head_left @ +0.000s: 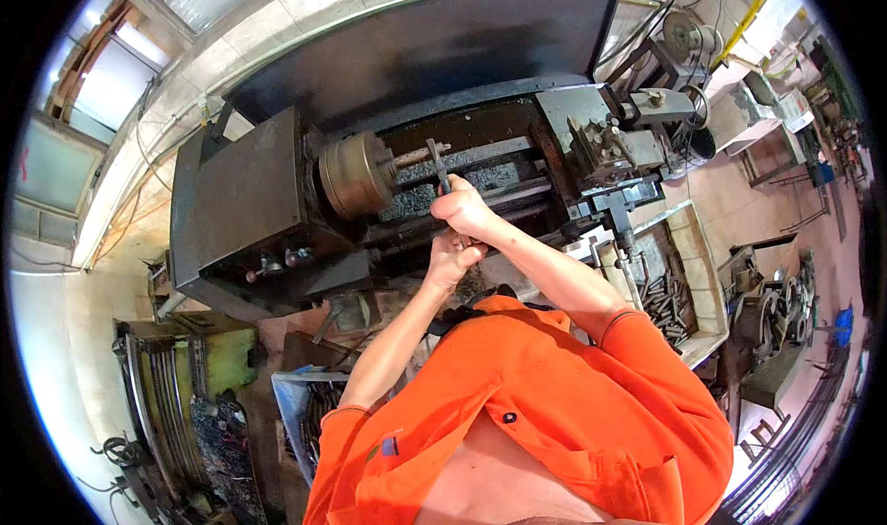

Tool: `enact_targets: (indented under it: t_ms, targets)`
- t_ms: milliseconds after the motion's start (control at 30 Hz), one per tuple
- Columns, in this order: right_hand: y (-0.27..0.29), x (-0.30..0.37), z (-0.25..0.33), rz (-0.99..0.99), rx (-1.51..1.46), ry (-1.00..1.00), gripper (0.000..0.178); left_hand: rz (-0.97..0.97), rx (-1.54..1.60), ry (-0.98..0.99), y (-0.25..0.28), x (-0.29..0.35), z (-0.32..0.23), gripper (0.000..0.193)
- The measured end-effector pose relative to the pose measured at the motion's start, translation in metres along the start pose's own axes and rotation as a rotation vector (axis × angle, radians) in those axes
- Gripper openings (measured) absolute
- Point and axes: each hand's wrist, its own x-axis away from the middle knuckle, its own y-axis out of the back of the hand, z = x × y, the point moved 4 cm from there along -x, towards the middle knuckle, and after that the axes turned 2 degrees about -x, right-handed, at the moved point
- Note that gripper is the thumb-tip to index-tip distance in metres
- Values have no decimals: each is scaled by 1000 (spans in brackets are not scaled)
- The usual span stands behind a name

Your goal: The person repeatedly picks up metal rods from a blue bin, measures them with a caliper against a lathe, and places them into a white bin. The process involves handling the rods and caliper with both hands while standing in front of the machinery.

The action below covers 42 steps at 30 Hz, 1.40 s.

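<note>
My right hand (464, 207) is closed around a metal caliper (440, 166), held out over the lathe bed. The caliper's jaw end meets or overlaps a short turned metal rod (412, 158) that sticks out of the lathe chuck (357, 175); whether the jaws touch the rod is too small to tell. Just below and nearer to me, my left hand (452, 259) has its fingers curled, close under the right hand. What lies in those fingers is hidden.
The lathe headstock (242, 178) with control levers stands left, the tool post and carriage (605, 146) right. Metal chips (480, 178) cover the bed. A dark splash guard (425, 49) rises behind. Right of me sits a tray (704, 280) of metal pieces; a green machine (176, 368) is lower left.
</note>
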Motion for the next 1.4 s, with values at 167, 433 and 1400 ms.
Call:
enact_targets:
  t_ms: [167,433,1400]
  targets:
    - [10,-4,-5,-21,-27,91,24,163,7,4,-9,-4,-8,27]
    - [50,7,-16,-155,-160,138,17,253,75,3,-46,-14,-10,28]
    - [186,268,-189,-918,-1118,-127,23,386,-769,-51,-33,60,-6,40]
